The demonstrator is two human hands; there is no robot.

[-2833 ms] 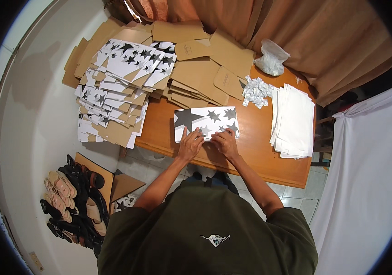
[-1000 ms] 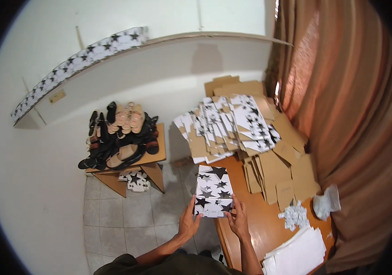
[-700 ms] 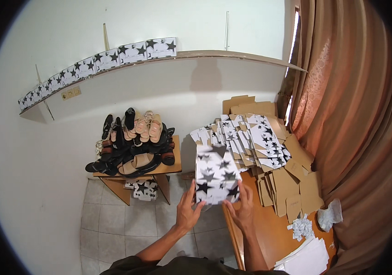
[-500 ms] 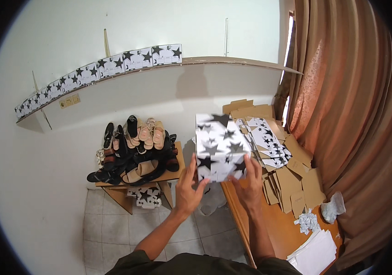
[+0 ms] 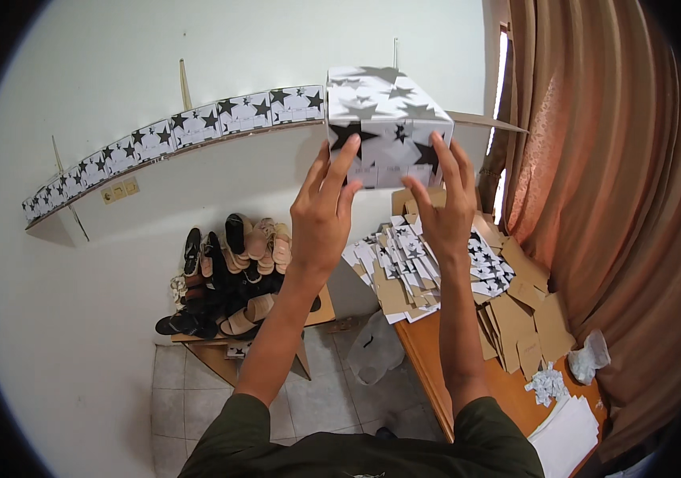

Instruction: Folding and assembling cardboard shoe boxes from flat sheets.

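Between my two raised hands is a white shoe box with black and grey stars. My left hand grips its left lower corner, fingers on the front face and thumb at the bottom edge. On the right side, my right hand holds it the same way. The box covers part of the wall shelf, at about the shelf's height in view; I cannot tell whether it touches. Just left of it stands a row of matching star-patterned boxes along the shelf.
Shoes and sandals are piled on a small wooden table at left. A wooden desk at right bears flat star-printed cardboard, brown cardboard, white paper and crumpled paper. A plastic bag lies on the floor; a brown curtain hangs at right.
Both hands have lifted the shoe box up and away from me, from above the desk's left edge to the shelf beside the row of boxes. My forearms reach farther out.
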